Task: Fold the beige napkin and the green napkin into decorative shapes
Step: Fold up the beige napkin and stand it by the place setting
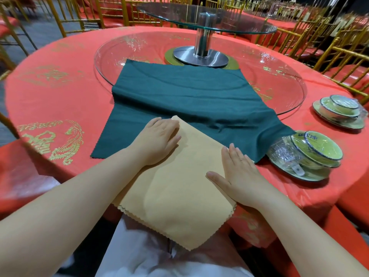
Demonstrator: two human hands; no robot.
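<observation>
Beige napkin (173, 188), folded double, is lying at the near edge of the surface (60, 92), its scalloped corner overhanging the lap. Left hand (159, 140) and right hand (237, 172) are pressing it flat with straight fingers, gripping nothing. Risk: the layers slipping askew, or the overhang dragging it off. Green napkin (179, 92) is lying spread beyond, its corner ending against wrapped bowls (307, 154), which a tug could shift.

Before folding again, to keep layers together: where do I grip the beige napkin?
I'd pinch the beige napkin by its near scalloped corner, from your side: it overhangs the table, so both layered edges hang free; the far end lies flat on the green napkin.
</observation>
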